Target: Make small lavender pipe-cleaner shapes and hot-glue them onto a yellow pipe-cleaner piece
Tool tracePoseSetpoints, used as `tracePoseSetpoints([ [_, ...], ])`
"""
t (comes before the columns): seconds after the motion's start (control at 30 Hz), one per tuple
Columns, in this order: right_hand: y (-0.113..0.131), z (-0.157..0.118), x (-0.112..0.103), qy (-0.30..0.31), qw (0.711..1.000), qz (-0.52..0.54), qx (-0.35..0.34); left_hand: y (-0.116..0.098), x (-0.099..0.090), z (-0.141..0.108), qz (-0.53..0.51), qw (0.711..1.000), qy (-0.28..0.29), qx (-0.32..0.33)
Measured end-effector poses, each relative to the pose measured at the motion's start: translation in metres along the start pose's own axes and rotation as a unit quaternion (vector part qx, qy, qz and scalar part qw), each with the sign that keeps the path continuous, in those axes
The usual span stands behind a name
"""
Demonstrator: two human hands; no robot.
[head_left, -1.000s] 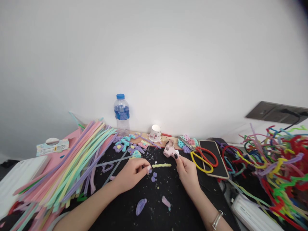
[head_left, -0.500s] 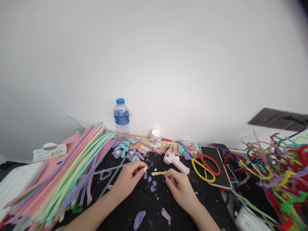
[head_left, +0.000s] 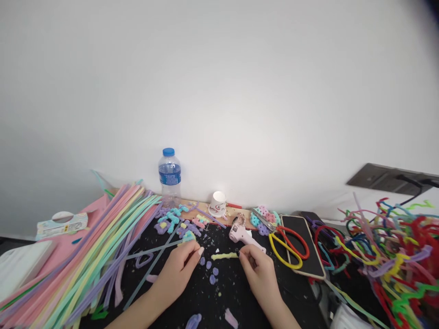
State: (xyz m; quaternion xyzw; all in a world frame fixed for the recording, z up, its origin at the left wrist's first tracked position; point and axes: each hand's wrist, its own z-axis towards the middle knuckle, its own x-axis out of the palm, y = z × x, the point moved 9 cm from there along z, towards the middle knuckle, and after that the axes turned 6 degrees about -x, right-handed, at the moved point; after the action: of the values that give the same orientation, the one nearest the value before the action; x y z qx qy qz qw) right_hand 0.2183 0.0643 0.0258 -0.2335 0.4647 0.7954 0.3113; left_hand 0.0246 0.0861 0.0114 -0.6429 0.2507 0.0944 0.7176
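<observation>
My left hand is closed in a pinch, thumb and forefinger pressed together; whatever they hold is too small to make out. Beside its fingertips lie several small purple fuzzy pieces on the black work surface. My right hand is pinched too, and its fingertips hide what is between them. A short yellow piece of pipe cleaner lies with its right end at those fingertips. Just beyond my right hand rests a pink glue gun. A light blue and yellow fuzzy piece sits behind my left hand.
Long pastel pipe cleaners are heaped at left, tangled bright ones at right. Along the back stand a water bottle and a paper cup. Scissors with red and yellow handles overlap a phone.
The whole view has shifted slightly, with things lower and a little further left. My right hand has moved a little right, baring more of the yellow piece. My left hand stays pinched.
</observation>
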Motion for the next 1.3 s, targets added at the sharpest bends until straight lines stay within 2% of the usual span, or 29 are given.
tracePoseSetpoints([
  [0.1,0.000,0.000,-0.004,-0.014,1.000,-0.003,-0.001,0.002,-0.002,-0.001,-0.016,1.000,-0.012,-0.013],
  [0.27,0.002,-0.001,-0.004,-0.020,1.000,0.000,0.002,0.010,0.006,0.000,-0.064,0.996,0.033,-0.055],
  [0.53,0.011,0.001,-0.008,-0.034,0.999,-0.005,0.002,0.015,0.006,0.002,-0.085,0.991,0.044,-0.094],
  [0.73,0.005,-0.001,-0.006,-0.032,0.999,0.003,0.018,0.018,0.007,-0.001,-0.118,0.988,0.044,-0.088],
  [0.9,0.008,0.000,-0.008,-0.035,0.999,0.028,0.004,0.015,0.005,-0.003,-0.085,0.993,0.035,-0.077],
  [0.97,0.017,0.002,-0.005,-0.008,0.998,0.052,-0.024,0.014,0.002,-0.002,-0.067,0.995,0.020,-0.077],
  [1.03,0.026,0.003,0.003,0.044,0.996,0.055,-0.054,0.015,-0.001,-0.001,-0.057,0.995,0.007,-0.082],
  [1.17,0.031,0.002,0.020,0.128,0.987,-0.035,-0.088,0.015,-0.003,-0.001,-0.039,0.997,-0.010,-0.069],
  [1.3,0.012,0.001,0.018,0.100,0.986,-0.127,-0.041,0.018,-0.004,-0.001,-0.009,0.998,-0.013,-0.055],
])
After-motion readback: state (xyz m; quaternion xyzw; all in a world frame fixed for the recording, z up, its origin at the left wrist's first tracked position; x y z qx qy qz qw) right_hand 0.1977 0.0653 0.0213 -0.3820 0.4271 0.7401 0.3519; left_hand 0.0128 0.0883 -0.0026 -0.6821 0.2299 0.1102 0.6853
